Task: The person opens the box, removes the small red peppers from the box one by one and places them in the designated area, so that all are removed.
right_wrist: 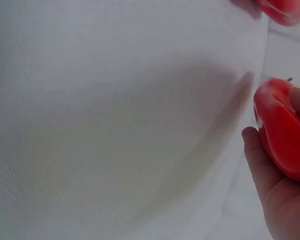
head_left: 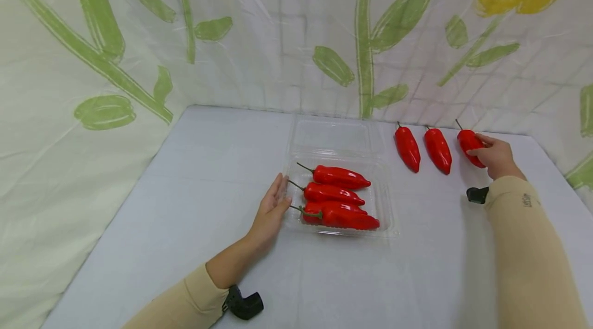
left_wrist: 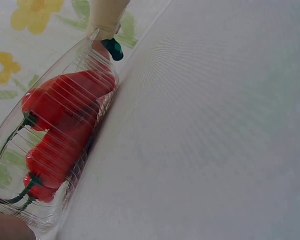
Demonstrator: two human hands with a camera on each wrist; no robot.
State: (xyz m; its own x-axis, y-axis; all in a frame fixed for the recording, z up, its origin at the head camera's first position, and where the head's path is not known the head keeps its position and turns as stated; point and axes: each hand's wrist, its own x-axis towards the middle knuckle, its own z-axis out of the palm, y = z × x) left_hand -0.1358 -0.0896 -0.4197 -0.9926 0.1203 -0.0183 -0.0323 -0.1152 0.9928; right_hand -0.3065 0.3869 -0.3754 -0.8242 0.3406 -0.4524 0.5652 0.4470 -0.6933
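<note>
My left hand (head_left: 269, 211) rests against the left side of a clear plastic clamshell box (head_left: 389, 210), its fingers fairly straight and the thumb by the near left rim. Inside the box several long red peppers (head_left: 340, 177) lie crosswise with green stems to the left, the nearest one overlapping another. In the left wrist view the peppers (left_wrist: 55, 155) show through the ribbed wall. At the far right, my right hand (head_left: 496, 155) grips a red pepper (head_left: 469, 142) between thumb and fingers. The right wrist view shows this pepper (right_wrist: 284, 130) held against the fingers.
Two more red peppers, one (head_left: 407, 149) nearer the box and another (head_left: 437, 150) beside it, lie on the white table (head_left: 222, 164) left of my right hand. The box's clear lid (head_left: 331, 134) is folded back. A flowered curtain (head_left: 259, 35) hangs behind the table.
</note>
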